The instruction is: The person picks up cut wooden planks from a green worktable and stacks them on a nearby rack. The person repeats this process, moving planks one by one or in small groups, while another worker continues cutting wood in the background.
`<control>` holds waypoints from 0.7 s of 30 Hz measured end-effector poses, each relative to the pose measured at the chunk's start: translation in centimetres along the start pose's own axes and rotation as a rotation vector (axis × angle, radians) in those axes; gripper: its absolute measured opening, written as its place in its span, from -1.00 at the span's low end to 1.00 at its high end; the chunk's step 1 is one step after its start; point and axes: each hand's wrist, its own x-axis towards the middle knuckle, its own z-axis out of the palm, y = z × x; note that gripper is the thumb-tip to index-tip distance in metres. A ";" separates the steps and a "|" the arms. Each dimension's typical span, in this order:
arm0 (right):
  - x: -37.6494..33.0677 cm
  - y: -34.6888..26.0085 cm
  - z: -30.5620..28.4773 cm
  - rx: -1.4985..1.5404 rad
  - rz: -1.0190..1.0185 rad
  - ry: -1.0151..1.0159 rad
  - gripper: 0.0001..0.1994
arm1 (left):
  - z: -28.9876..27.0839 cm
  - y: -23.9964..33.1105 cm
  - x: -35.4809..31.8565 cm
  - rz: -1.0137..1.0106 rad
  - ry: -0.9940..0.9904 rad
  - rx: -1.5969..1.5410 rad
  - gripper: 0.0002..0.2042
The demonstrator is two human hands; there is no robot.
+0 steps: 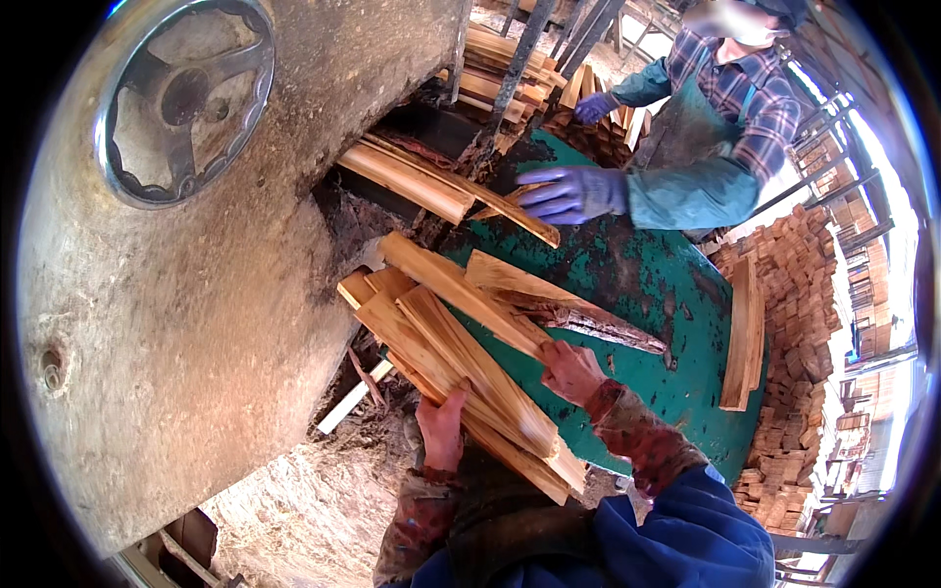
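My left hand (443, 429) is closed round the side of a bundle of wooden boards (417, 348), stacked slantwise in front of my body. My right hand (572, 372) grips the near end of a separate long wooden board (461, 294), whose far end reaches up and left over the bundle. Just beyond it, a wedge-shaped slab (559, 299) with rough bark along one edge lies on the green table (701, 338). Across the table a co-worker's purple-gloved hand (573, 194) is by the ends of several boards (412, 181) sticking out of the machine.
On the left stands a large machine housing (225, 323) with a handwheel (186, 98). Two short boards (742, 338) lie at the table's right edge. Behind them rises a big stack of cut wood (799, 323). Sawdust (304, 510) covers the floor at lower left.
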 end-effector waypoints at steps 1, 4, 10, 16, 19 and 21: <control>0.0 0.2 -0.2 -0.010 -0.028 -0.002 -0.67 | 0.0 0.0 0.0 -0.006 -0.009 -0.014 -0.60; -0.2 1.1 -0.3 0.006 -0.118 0.119 -0.75 | -0.3 -0.4 0.0 -0.002 -0.007 -0.043 -0.60; -4.3 -3.7 0.8 0.005 -0.274 -0.021 -0.69 | 0.0 -1.1 -0.2 0.115 -0.049 -0.073 -0.51; -3.1 -1.3 -1.9 0.203 -0.210 -0.020 -0.56 | 0.5 -0.3 -0.9 0.074 0.028 -0.043 -0.50; -0.7 4.7 -1.0 -0.003 -0.008 0.303 -0.40 | 0.2 -0.8 -0.7 0.059 0.048 -0.030 -0.50; -0.3 6.8 -1.4 -0.040 0.083 0.268 -0.31 | 0.2 -0.8 -0.6 0.035 0.057 -0.014 -0.50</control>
